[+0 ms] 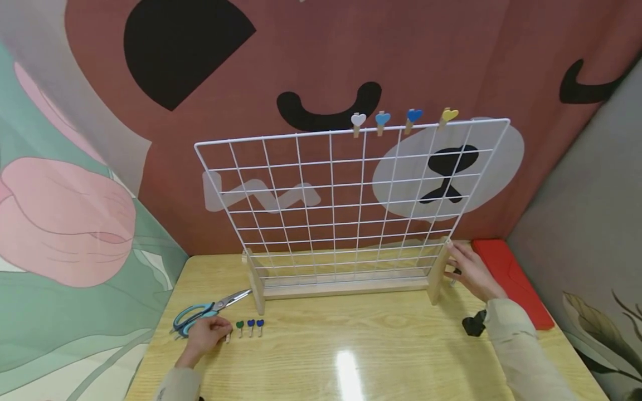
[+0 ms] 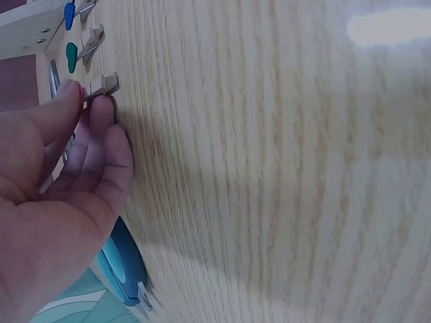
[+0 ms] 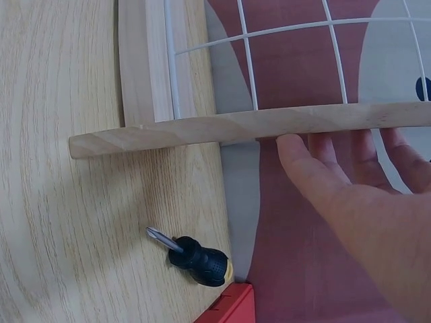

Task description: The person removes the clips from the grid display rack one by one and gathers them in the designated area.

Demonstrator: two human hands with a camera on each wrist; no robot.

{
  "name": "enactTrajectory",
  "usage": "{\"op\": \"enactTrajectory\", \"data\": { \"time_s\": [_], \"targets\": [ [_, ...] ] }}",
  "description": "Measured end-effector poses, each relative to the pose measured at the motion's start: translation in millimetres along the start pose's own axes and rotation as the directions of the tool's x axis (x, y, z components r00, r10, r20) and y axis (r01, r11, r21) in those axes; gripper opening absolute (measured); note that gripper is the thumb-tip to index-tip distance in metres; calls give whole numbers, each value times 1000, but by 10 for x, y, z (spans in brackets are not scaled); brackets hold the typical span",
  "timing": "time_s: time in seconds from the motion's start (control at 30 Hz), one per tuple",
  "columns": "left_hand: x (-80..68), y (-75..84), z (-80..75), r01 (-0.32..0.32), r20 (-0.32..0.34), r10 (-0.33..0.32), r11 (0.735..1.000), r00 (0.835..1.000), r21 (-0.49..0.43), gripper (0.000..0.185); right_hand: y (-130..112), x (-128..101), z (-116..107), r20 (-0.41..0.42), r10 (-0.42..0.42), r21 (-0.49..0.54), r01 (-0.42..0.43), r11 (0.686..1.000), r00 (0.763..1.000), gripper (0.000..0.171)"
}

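Note:
My left hand (image 1: 204, 337) pinches a small wooden clothespin (image 2: 104, 85) between thumb and fingers, low over the table; a bit of pink shows at its top. In a row beside it lie a green heart clothespin (image 1: 240, 325) and two dark blue heart clothespins (image 1: 251, 324). A white wire grid (image 1: 331, 189) stands in a wooden base (image 1: 346, 287). My right hand (image 1: 471, 272) touches the outer side of the right wooden upright (image 3: 256, 125) with its fingertips. White, light blue, blue and yellow heart clothespins (image 1: 383, 120) sit along the grid's top wire.
Teal-handled scissors (image 1: 198, 314) lie behind my left hand. A stubby black screwdriver (image 3: 199, 261) lies near the right upright, beside a red case (image 1: 511, 278). A black object (image 1: 473, 324) is by the right sleeve. Patterned cloth (image 1: 281, 55) hangs behind the table.

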State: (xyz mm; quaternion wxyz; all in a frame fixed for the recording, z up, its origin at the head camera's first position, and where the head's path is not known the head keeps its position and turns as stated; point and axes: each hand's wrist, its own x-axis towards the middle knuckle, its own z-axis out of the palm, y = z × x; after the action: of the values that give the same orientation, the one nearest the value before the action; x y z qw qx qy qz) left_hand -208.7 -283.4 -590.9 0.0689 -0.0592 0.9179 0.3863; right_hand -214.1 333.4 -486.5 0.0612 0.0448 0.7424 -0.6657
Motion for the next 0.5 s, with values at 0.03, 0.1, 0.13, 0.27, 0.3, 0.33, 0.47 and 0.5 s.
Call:
{"op": "enactTrajectory", "data": {
  "time_s": [0.03, 0.1, 0.13, 0.27, 0.3, 0.33, 0.47, 0.5],
  "targets": [
    [-5, 6, -5, 2, 3, -2, 1000, 1000, 3, 8, 3, 0, -1, 2, 0, -3, 0, 1000, 1000, 76],
    [-11, 15, -14, 1, 11, -1, 1000, 1000, 6, 8, 9, 1, -6, 5, 1, -1, -1, 1000, 1000, 75],
    [-17, 24, -19, 0, 15, 0, 1000, 1000, 7, 8, 11, 2, -8, 6, 1, 0, -1, 1000, 1000, 75],
    [-29, 44, -25, 0, 11, 0, 1000, 1000, 14, 8, 11, 2, -9, 7, 1, 7, -1, 1000, 1000, 75],
    [-30, 47, -25, -3, 8, 3, 1000, 1000, 17, 8, 12, 3, -10, 7, 2, 9, -2, 1000, 1000, 75],
    [-31, 50, -23, -4, 2, 4, 1000, 1000, 16, 9, 10, 3, -8, 6, 2, 9, -2, 1000, 1000, 75],
    [-22, 30, -7, 6, -21, -6, 1000, 1000, 9, 10, 6, 9, -4, 7, 3, 1, -3, 1000, 1000, 76],
    [-20, 21, -3, 12, -28, -12, 1000, 1000, 5, 11, 8, 10, -4, 8, 3, -2, -3, 1000, 1000, 76]
  ]
}}
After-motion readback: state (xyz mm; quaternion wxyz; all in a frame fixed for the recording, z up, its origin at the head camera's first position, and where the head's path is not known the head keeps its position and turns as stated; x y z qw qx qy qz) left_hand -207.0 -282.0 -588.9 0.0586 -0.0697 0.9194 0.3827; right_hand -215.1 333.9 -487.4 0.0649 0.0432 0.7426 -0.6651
